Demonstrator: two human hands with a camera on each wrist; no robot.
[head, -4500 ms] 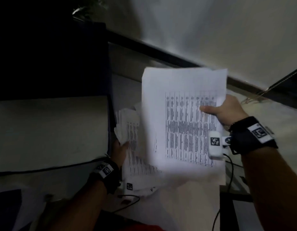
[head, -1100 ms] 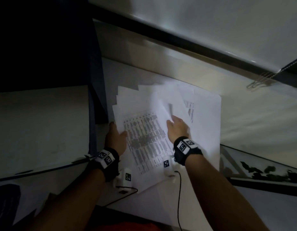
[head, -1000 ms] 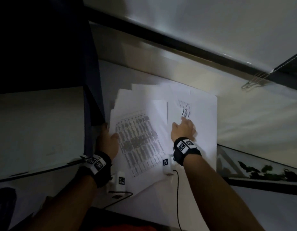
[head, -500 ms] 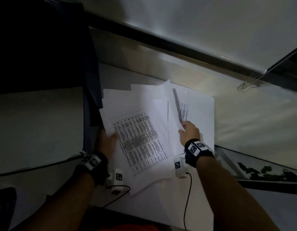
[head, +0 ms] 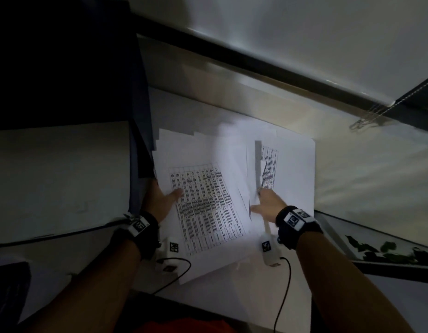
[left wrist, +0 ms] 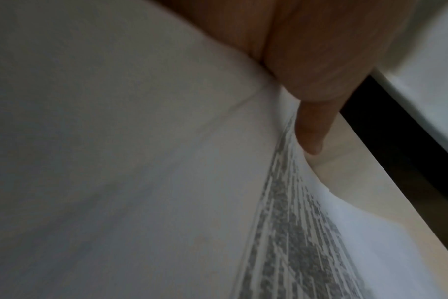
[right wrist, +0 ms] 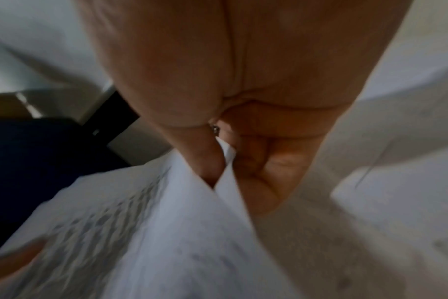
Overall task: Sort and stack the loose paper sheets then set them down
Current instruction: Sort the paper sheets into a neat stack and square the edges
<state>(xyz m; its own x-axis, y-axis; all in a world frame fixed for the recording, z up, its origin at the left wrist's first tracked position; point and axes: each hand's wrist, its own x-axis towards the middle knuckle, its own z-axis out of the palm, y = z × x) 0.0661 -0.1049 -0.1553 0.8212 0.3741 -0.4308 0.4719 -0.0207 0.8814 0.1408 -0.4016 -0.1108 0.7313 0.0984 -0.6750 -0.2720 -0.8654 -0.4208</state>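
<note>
Several loose white paper sheets point(head: 294, 179) lie fanned on the white desk point(head: 232, 292). The top one is a printed table sheet point(head: 203, 203), also seen in the left wrist view point(left wrist: 294, 232). My left hand point(head: 162, 200) holds the pile's left edge, thumb point(left wrist: 310, 131) on top and fingers hidden beneath. My right hand point(head: 268, 203) pinches the near edge of one sheet point(head: 257, 164), which stands lifted on its edge over the right part of the pile. The right wrist view shows that sheet point(right wrist: 226, 159) squeezed between thumb and fingers.
A dark blue panel point(head: 142, 131) stands right against the pile's left side, with a pale surface point(head: 59, 176) beyond it. A dark frame bar point(head: 256, 61) runs along the back. Cables point(head: 177, 272) trail near my wrists. Leaves point(head: 388, 251) lie low at the right.
My right hand has gone from lying flat on the pile to pinching one sheet and raising its edge, moving right. The left hand has kept the pile's left edge.
</note>
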